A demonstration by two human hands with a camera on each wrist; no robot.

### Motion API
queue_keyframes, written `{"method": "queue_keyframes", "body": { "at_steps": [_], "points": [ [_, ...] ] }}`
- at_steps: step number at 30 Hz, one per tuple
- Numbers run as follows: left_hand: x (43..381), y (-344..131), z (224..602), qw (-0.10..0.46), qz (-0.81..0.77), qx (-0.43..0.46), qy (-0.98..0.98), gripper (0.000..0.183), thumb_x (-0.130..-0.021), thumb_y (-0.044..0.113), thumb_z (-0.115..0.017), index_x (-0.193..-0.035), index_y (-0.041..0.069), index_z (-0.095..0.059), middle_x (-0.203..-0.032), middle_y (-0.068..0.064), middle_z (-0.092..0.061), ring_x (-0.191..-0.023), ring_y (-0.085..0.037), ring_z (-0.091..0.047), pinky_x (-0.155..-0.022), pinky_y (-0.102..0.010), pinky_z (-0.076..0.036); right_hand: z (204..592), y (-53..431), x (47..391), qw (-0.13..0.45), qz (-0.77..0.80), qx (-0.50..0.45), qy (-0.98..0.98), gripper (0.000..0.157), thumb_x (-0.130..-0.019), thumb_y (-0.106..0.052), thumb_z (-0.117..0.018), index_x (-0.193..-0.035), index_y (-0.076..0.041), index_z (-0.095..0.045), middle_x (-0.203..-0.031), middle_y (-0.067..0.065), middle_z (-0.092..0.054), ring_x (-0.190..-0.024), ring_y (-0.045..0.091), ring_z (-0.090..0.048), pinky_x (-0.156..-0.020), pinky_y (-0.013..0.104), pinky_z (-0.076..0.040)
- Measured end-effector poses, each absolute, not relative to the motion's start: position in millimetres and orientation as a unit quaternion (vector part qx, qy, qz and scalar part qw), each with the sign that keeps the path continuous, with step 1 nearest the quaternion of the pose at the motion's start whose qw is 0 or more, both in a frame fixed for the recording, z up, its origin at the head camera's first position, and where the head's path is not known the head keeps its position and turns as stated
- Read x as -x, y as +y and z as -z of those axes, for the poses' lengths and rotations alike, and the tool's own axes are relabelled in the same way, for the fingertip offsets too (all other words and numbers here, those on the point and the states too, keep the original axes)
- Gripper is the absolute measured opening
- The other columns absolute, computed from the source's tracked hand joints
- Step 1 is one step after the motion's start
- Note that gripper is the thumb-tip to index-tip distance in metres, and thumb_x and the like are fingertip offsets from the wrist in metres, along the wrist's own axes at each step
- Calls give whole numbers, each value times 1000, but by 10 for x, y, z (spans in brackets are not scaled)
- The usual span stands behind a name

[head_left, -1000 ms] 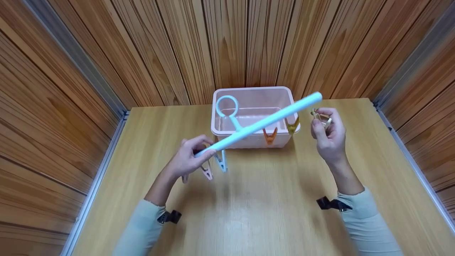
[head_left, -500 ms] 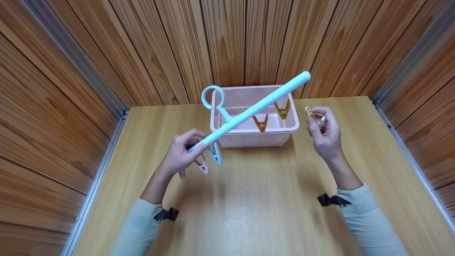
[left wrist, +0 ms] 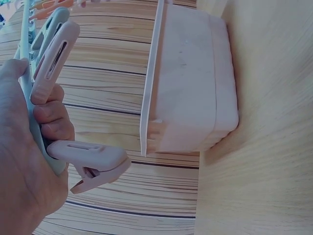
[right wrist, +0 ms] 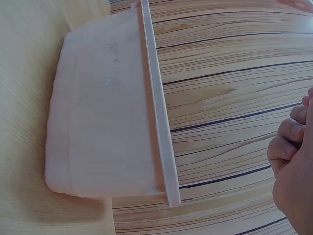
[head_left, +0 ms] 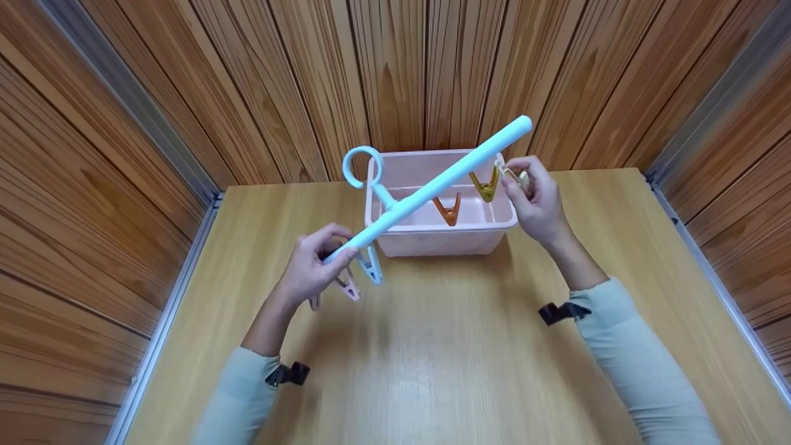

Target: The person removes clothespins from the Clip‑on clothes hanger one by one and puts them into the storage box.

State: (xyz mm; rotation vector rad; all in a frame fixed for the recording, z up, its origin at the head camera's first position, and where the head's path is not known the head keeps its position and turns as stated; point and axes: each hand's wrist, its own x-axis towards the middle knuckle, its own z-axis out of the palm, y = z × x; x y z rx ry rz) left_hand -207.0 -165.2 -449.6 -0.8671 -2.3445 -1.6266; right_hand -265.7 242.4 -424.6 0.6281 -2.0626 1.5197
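Note:
My left hand (head_left: 315, 262) grips one end of a light blue hanger (head_left: 432, 185), which slants up to the right with its round hook (head_left: 363, 167) at the back. Below the bar hang a blue clothespin (head_left: 371, 267), a pink clothespin (head_left: 349, 289), an orange clothespin (head_left: 448, 211) and a mustard clothespin (head_left: 486, 187). Another pink clothespin (left wrist: 93, 155) sticks out by the left palm in the left wrist view. Close to the hanger's far end, my right hand (head_left: 541, 201) pinches a cream clothespin (head_left: 524, 181). The right wrist view hides that clothespin.
A pale pink bin (head_left: 442, 243) stands on the wooden table (head_left: 426, 346) behind and below the hanger. Wood-panelled walls (head_left: 401, 74) rise at the back and both sides. Metal rails (head_left: 170, 309) run along the side edges.
The hanger has swung up and slightly left, its far end lifting. My right hand has moved left with the cream clothespin, now close to the mustard clothespin.

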Motion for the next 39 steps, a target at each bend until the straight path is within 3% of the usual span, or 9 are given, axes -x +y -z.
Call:
{"method": "queue_keyframes", "body": {
  "at_steps": [11,17,20,24,29,32,35,39],
  "points": [
    [2045,-1667,4529,86,536,285,-790,15,-105,0,-69,-118,-4,-71,-75,-23,-72,-59,-1,-53,-55,-19,-39,4071,2253,3073,196,-531,-217,-796,21,-110,-1,-59,-129,9,-63,-71,-11,-42,-59,0,-35,-55,18,-31],
    [2043,-1655,4538,88,538,288,-787,15,-104,0,-69,-118,-4,-72,-78,-22,-75,-59,-1,-54,-55,-20,-40,4016,2167,3290,142,-537,-194,-809,24,-114,-11,-60,-130,6,-63,-89,-6,-55,-77,5,-50,-75,23,-43],
    [2050,-1648,4526,88,536,287,-789,15,-104,1,-70,-119,-3,-72,-78,-21,-74,-61,-1,-54,-57,-21,-41,3993,2148,3387,116,-542,-177,-813,21,-114,-15,-61,-130,0,-62,-93,-7,-59,-82,6,-55,-78,22,-47],
    [2053,-1650,4521,91,532,283,-793,17,-104,2,-71,-120,-4,-72,-78,-21,-73,-63,-2,-56,-59,-21,-44,4017,2118,3502,86,-542,-167,-819,23,-115,-18,-60,-131,-1,-61,-93,-5,-58,-80,7,-55,-77,21,-49],
    [2035,-1670,4526,93,534,276,-794,18,-103,2,-73,-118,-6,-70,-81,-23,-77,-62,-1,-58,-58,-20,-42,4131,2073,3567,56,-544,-165,-821,30,-115,-16,-57,-130,10,-60,-102,0,-61,-93,9,-58,-92,25,-49],
    [2034,-1684,4532,99,537,278,-790,18,-102,1,-73,-117,-8,-69,-81,-25,-78,-62,0,-60,-58,-20,-42,4202,2072,3582,56,-526,-162,-833,24,-114,-15,-58,-123,7,-63,-98,-1,-58,-97,13,-55,-96,28,-44],
    [2033,-1701,4528,105,542,279,-786,18,-102,0,-72,-117,-9,-68,-79,-26,-75,-61,1,-59,-57,-19,-42,4259,2095,3578,37,-498,-168,-850,23,-113,-11,-57,-129,3,-65,-110,5,-65,-114,18,-58,-113,33,-44],
    [2033,-1716,4523,110,548,278,-782,18,-102,-1,-71,-118,-8,-69,-76,-26,-71,-62,0,-57,-58,-19,-42,4346,2133,3577,-1,-452,-179,-874,27,-114,-12,-59,-136,2,-64,-118,10,-65,-115,23,-59,-110,39,-47]
  ]
}}
